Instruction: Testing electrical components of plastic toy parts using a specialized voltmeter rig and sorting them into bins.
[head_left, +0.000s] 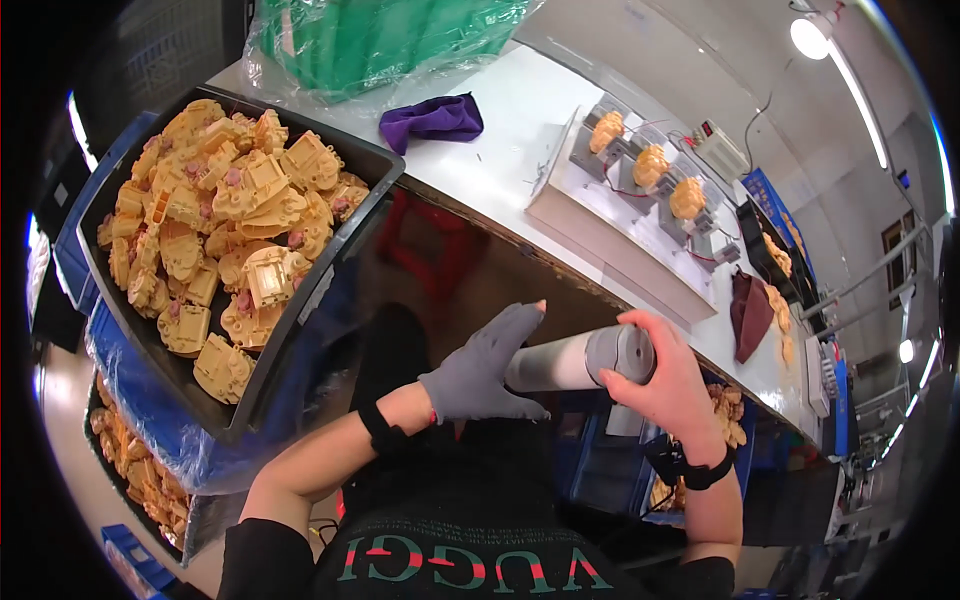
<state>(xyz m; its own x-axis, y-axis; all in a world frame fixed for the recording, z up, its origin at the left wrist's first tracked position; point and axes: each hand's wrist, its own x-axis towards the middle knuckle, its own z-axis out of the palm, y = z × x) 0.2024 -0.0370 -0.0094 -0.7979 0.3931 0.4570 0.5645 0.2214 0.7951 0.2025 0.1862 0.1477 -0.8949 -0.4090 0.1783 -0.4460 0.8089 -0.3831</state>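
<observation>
from my remote feed i see the right hand closed round the gray end of a sideways bottle; gloved left hand at its other end, thumb spread, whether gripping i cannot tell

This is a factory workshop: a black bin heaped with near-identical yellow plastic mouldings stands beside a white worktop carrying a row of wired grey fixtures and a small electrical box, under strip lights.
</observation>
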